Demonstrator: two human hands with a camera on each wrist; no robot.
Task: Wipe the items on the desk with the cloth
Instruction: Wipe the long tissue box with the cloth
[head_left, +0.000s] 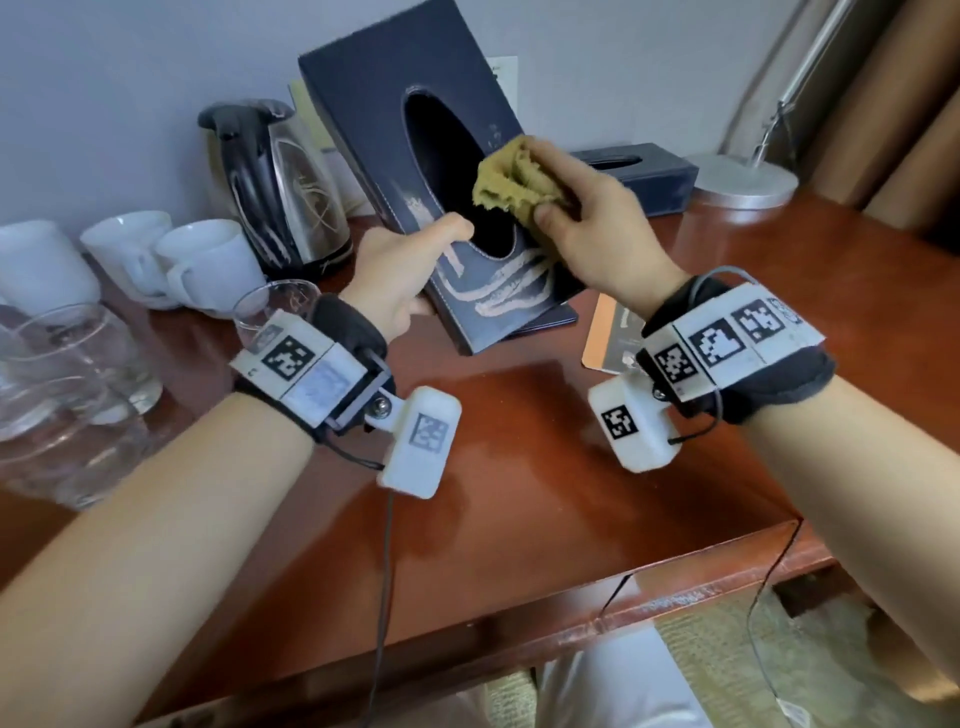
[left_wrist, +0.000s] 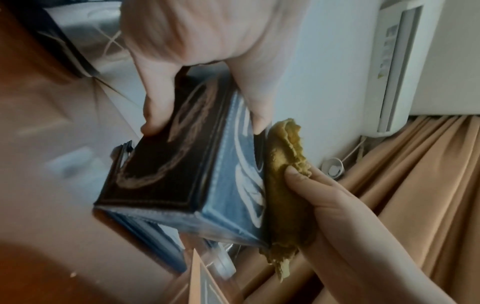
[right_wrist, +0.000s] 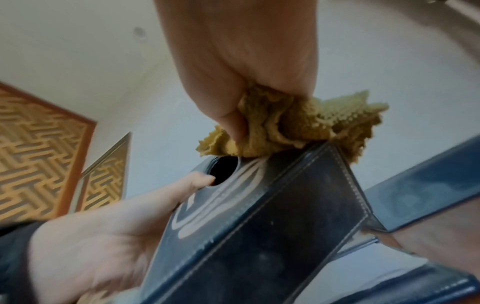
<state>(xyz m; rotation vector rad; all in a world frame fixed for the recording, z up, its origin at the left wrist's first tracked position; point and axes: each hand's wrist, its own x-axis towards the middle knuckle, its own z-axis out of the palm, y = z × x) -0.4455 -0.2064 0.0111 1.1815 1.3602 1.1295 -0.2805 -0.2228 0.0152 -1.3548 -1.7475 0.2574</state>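
- Red-brown desk (head_left: 545, 467): kettle (head_left: 280, 182), cups (head_left: 208, 260) near its back-left edge.
- Left hand (head_left: 400, 280) grips tilted dark tissue box (head_left: 415, 156).
- Right hand (head_left: 597, 218) clutches yellow cloth (head_left: 511, 179), pressing it against the box.

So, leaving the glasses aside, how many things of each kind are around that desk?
Tissue boxes: 2
White cups: 3
Kettle: 1
Cloth: 1
Lamp: 1
Card: 1
Total: 9
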